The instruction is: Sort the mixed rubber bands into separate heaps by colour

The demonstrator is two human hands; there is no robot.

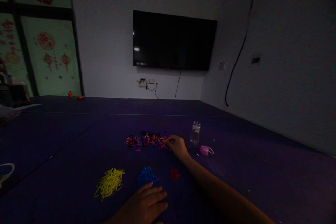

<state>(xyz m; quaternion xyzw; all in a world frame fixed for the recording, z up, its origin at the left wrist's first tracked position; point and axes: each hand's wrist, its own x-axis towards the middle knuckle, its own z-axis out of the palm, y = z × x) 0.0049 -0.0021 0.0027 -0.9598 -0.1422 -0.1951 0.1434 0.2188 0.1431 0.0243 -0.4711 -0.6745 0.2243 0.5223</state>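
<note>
My right hand (176, 145) reaches to the right end of a mixed pile of pink, red and dark rubber bands (147, 140). Its thumb and index finger are pinched together there; what is between them is too small to make out. Palm down, my left hand (147, 204) lies with fingers stretched just in front of a heap of blue rubber bands (147, 176). Left of that is a heap of yellow rubber bands (110, 183). A small group of red rubber bands (175, 174) lies to the right of the blue ones.
A clear bottle (195, 133) stands uncapped beyond my right hand, with a pink looped lid (205, 150) near it. Small white scraps dot the dark blue floor surface (78, 140). A white curved object (7, 168) shows at the left edge. The television (174, 42) hangs on the far wall.
</note>
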